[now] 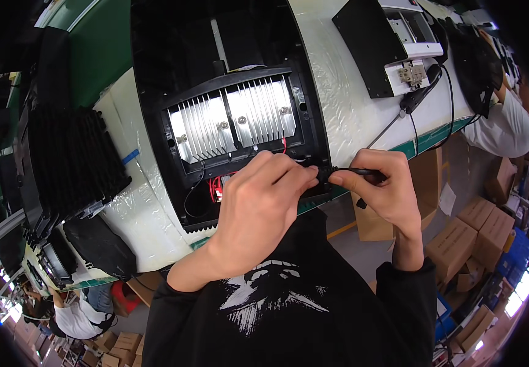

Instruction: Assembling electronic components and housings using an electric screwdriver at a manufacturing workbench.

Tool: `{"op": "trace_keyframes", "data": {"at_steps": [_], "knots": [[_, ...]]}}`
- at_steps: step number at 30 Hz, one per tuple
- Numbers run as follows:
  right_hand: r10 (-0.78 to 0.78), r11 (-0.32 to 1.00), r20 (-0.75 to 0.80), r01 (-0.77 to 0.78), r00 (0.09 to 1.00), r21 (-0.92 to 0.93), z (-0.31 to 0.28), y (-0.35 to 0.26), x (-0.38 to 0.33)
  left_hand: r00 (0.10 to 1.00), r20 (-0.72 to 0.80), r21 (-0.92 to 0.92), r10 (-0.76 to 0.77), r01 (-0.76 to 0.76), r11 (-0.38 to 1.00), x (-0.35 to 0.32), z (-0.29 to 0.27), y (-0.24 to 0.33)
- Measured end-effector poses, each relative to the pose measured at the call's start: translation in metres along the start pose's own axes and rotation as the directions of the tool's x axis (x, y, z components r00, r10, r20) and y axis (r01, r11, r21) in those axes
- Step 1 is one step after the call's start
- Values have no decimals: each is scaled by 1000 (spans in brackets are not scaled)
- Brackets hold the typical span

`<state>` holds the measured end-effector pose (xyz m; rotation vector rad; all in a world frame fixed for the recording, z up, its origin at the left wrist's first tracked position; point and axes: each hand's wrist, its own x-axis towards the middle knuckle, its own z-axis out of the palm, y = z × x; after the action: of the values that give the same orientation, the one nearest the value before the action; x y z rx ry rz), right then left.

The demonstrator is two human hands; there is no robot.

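A large black housing (227,37) lies on the bench in front of me, with two silver finned heat sinks (263,107) screwed inside. Red wires (216,188) show at its near end. Over that near right corner, my left hand (258,202) is closed, thumb and fingertips pinched at the dark end of a black cable. My right hand (386,183) grips the same black cable (368,172) just to the right, fingers curled round it. Where the two hands meet, the cable's end and any fitting are too dark to make out.
Stacked black ribbed parts (72,165) and a black mesh piece (99,248) lie at the left. A black and white device (393,49) with cables stands at the far right. Cardboard boxes (460,235) fill the floor at right. Co-workers sit at far right and lower left.
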<state>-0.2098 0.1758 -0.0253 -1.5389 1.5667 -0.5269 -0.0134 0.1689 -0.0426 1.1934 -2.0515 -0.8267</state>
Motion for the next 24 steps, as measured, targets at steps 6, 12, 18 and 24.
{"op": "trace_keyframes", "data": {"at_steps": [6,12,18,24], "knots": [[81,996,87,-83,993,17,0,0,1,997,77,42,-15,12,999,-1,0,-1],[162,987,144,-161,976,-16,-4,2,7,1000,15,8,3,-3,1000,-3,8,-6],[233,946,258,-280,937,162,0,23,18,998,22,7,-53,53,999,2,11,-6],[152,699,441,-412,885,584,10,61,24,997,79,69,20,-25,997,4,8,-5]]}}
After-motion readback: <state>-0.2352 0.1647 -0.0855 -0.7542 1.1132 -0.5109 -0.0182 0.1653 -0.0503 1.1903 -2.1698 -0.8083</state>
